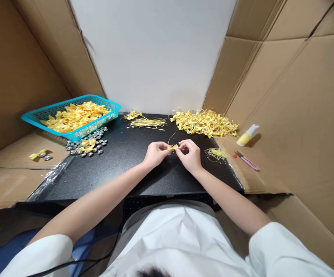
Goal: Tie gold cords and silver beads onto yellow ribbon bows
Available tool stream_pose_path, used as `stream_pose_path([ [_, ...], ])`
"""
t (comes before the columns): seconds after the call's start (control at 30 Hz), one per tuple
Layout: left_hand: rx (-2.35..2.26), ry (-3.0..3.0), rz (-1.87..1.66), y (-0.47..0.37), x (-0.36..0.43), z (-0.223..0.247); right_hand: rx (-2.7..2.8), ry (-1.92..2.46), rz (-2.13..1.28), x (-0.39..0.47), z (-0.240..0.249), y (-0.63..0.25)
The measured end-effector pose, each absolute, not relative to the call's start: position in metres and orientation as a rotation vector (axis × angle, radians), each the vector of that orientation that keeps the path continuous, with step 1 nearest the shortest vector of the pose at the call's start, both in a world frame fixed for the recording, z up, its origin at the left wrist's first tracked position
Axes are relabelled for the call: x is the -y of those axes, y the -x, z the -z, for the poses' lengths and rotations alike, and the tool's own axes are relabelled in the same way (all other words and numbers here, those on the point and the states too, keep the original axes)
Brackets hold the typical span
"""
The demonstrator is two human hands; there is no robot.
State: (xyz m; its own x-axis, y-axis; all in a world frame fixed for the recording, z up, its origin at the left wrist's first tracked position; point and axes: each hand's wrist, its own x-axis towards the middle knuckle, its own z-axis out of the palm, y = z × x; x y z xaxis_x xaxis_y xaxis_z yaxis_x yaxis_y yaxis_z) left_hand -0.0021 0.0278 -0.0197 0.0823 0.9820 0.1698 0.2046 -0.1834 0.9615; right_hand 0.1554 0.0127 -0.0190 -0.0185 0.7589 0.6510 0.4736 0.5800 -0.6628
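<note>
Above the black tabletop, a small yellow bow is held between my two hands. My left hand pinches its left side, thumb against fingertips. On the other side my right hand is closed, its thumb and fingertips at the bow's right edge. A thin gold strand sticks up from the bow between the hands. The fingers partly cover the bow, so how it is fastened cannot be made out.
A blue basket of yellow bows stands left, beside silver beads. Gold ties and a heap of gold-trimmed bows lie at the back. To the right are thread scraps, pink-handled snips and a thread spool. Cardboard walls flank the table.
</note>
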Motion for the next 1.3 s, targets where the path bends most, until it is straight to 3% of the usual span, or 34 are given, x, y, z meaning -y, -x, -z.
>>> stream_pose_path([
  [0.27,-1.344,-1.474,-1.197,0.003,-0.028,0.016,1.783,1.124,0.109,0.002,0.011,-0.158],
  [0.53,-1.433,-1.604,-1.098,0.003,-0.024,0.014,1.987,1.250,0.257,-0.007,0.015,-0.148],
  [0.83,-1.422,-1.713,-1.086,0.003,-0.024,0.015,1.881,1.339,-0.095,-0.018,0.016,-0.148],
  [1.3,-1.347,-1.275,-1.179,0.014,-0.038,0.002,1.604,0.679,-0.880,0.024,-0.012,-0.188],
])
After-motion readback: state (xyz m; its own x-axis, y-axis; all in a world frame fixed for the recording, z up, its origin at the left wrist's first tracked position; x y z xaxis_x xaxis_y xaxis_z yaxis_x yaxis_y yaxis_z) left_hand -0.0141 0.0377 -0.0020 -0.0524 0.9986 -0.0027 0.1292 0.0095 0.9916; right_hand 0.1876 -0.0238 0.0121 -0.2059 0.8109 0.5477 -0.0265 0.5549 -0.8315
